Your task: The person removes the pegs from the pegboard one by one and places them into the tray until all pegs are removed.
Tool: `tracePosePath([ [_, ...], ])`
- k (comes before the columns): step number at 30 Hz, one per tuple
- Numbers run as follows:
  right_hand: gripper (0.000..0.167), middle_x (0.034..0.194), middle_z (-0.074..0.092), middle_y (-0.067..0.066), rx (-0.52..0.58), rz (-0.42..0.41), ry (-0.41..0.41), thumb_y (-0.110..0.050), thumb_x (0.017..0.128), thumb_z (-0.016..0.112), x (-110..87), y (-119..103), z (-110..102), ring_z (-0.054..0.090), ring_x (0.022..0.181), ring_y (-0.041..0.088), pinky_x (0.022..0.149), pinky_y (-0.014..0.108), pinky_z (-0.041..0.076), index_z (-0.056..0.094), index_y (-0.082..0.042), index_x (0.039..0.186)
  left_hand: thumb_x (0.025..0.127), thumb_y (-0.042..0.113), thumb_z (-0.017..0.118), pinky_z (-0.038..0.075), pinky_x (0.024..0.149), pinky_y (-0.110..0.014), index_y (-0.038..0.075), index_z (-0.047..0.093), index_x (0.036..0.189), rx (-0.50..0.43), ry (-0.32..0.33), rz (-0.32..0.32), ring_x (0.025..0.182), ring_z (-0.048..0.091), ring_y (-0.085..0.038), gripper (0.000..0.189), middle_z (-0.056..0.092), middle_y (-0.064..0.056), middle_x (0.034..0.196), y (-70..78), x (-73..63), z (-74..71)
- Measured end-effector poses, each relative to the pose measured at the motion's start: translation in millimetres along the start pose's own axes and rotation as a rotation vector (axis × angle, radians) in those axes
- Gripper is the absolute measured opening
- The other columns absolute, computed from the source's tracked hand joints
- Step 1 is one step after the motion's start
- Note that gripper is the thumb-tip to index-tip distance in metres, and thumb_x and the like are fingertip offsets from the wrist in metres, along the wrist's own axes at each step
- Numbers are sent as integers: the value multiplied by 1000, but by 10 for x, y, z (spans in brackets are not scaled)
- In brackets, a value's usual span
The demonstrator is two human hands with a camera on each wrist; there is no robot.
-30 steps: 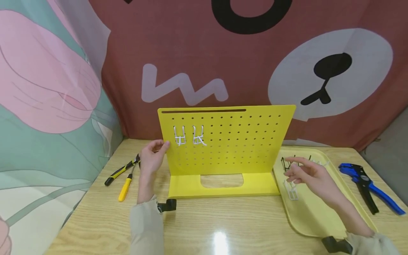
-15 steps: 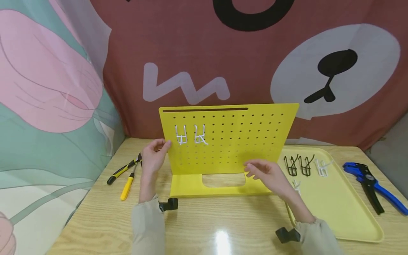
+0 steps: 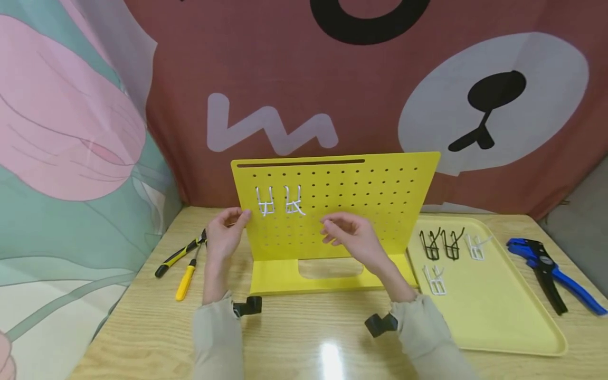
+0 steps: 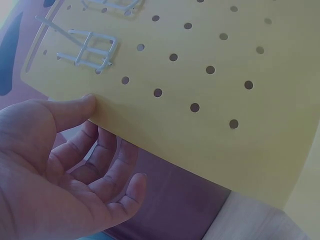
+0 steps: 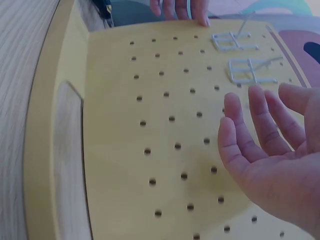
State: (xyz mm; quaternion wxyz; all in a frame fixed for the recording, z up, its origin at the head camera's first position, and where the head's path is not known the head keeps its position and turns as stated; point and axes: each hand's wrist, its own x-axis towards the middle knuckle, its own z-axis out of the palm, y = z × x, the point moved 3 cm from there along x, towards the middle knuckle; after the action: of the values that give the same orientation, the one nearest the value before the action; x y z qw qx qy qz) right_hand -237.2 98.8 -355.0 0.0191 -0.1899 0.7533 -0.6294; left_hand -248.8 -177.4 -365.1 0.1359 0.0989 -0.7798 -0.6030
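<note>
We see the left hand pinching the left edge of the yellow board, which stands on the counter. The right hand, loosely cupped, holds nothing in front of the board's middle. Two white hooks sit at the board's upper left; the tray to its right carries four more, two black and two white.

The left hand holds the left edge of the yellow board, thumb in front and some fingers behind, near a white hook, with another hook partly showing farther right, and lots of round holes.
</note>
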Motion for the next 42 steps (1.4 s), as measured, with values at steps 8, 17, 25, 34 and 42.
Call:
tracePosePath([
  [8,30,95,65,30,134,-43,61,-16,99,55,158,-90,188,68,76,23,75,49,53,56,-6,127,92,26,66,41,78,-29,0,64,106,-13,-8,-7,89,55,-16,29,63,-9,100,-1,3,-1],
  [17,27,106,63,30,193,-98,49,-7,96,58,201,-154,354,68,73,19,72,47,54,58,0,122,93,26,65,41,80,-31,0,63,108,-12,-13,-8,95,57,-22,30,62,-14,107,-4,-1,8],
  [25,23,112,62,27,180,-127,10,-8,95,60,229,-199,404,67,76,18,73,46,54,63,3,115,92,25,66,41,80,-31,-1,64,108,-32,-12,-4,95,56,-21,30,62,-13,105,11,-17,5],
  [34,25,120,63,18,157,-81,-25,-13,97,57,250,-205,448,68,82,23,80,58,49,64,0,118,93,26,65,41,81,-32,-1,63,108,-32,-24,-8,97,56,-23,30,61,-14,107,20,-11,24],
  [42,26,121,64,15,140,-45,-27,-15,97,59,245,-224,452,68,83,23,83,59,47,64,-2,119,92,26,66,40,79,-31,0,63,107,-17,-14,-6,94,54,-21,30,61,-12,104,11,-13,3],
])
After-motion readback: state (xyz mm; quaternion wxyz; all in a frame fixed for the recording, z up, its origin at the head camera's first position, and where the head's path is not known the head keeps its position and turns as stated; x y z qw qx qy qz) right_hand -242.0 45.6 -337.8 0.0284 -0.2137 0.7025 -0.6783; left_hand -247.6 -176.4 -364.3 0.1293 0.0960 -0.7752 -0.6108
